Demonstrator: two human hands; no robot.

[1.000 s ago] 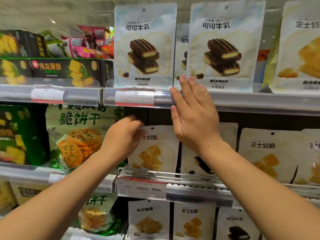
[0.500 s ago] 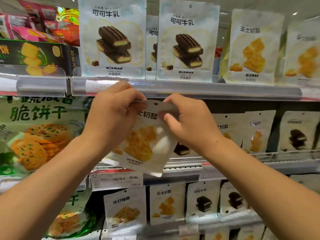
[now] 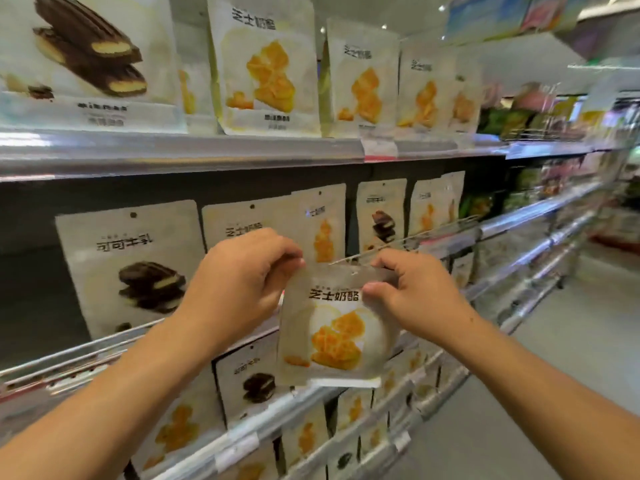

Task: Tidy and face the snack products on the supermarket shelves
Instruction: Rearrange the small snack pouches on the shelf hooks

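Note:
I hold a white cheese biscuit pouch [image 3: 337,336] with a yellow biscuit picture upright in front of the middle shelf. My left hand [image 3: 239,287] pinches its top left corner and my right hand [image 3: 414,294] pinches its top right corner. Behind it on the middle shelf stand a chocolate biscuit pouch [image 3: 133,268] at the left and cheese biscuit pouches [image 3: 322,220] just above my hands. The pouch's bottom edge hangs over the middle shelf's wire rail [image 3: 90,351].
The top shelf carries a large chocolate pouch [image 3: 86,60] and several cheese pouches [image 3: 266,67] behind a silver price rail [image 3: 180,150]. Lower shelves [image 3: 311,434] hold small pouches of both kinds. The aisle floor [image 3: 571,358] runs along the right.
The view has swung right along the shelves. Both hands have carried the cheese pouch to the right with it, and the pouch now hangs upright instead of tilted.

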